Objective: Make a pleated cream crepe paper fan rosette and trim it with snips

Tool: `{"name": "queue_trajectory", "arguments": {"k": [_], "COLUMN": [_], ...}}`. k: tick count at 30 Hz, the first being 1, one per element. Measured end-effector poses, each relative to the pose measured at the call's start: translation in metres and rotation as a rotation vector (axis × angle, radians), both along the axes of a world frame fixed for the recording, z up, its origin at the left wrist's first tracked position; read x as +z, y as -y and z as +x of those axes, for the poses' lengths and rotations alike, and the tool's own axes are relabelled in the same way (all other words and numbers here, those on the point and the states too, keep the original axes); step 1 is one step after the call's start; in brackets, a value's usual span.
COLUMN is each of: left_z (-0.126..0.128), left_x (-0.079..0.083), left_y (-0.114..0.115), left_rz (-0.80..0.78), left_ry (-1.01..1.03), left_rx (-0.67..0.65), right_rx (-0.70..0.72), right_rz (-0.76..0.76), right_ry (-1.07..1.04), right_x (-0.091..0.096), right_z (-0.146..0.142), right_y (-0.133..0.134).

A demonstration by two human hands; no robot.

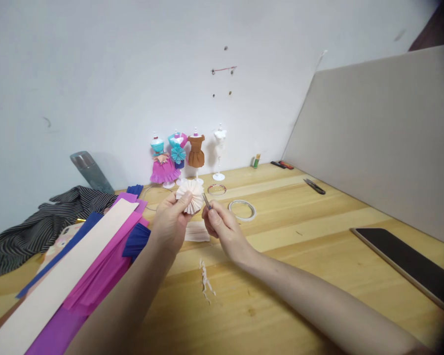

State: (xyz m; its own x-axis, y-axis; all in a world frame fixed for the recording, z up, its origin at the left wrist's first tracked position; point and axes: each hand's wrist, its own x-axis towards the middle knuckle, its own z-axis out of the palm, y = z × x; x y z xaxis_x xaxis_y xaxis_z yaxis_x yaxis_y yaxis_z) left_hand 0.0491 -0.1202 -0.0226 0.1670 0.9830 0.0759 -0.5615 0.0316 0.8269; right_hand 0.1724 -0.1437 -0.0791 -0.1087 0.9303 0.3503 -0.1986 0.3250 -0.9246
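My left hand (pixel 172 219) is closed on a pale peach pleated paper fan (pixel 191 195), held up above the wooden table (pixel 299 236). My right hand (pixel 222 227) is closed on a small metal tool (pixel 206 200), probably tweezers or snips, with its tip touching the fan's right edge. A folded piece of peach paper (pixel 197 231) lies on the table just below both hands. Thin paper trimmings (pixel 206 281) lie nearer to me.
Long strips of pink, purple, blue and cream crepe paper (pixel 77 266) lie at left, beside striped cloth (pixel 40 222) and a grey bottle (pixel 87 170). Small mannequins in paper dresses (pixel 177 155) stand by the wall. Tape rolls (pixel 242 209), scissors (pixel 314 186) and a tablet (pixel 410 264) lie right.
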Motion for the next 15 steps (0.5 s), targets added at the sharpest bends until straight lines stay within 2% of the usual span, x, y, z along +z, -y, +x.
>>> {"name": "queue_trajectory", "arguments": {"k": [4, 15], "left_z": [-0.0008, -0.0014], "left_x": [0.0016, 0.003], "left_y": [-0.0004, 0.0008], "left_rz": [-0.003, 0.015], "left_ry": [0.025, -0.001], "left_rx": [0.019, -0.009], "right_rx": [-0.046, -0.016], "right_rz": [0.045, 0.026], "right_ry": [0.031, 0.019], "right_x": [-0.0008, -0.0006], "right_z": [-0.001, -0.0002], "right_y": [0.0001, -0.0005]}}
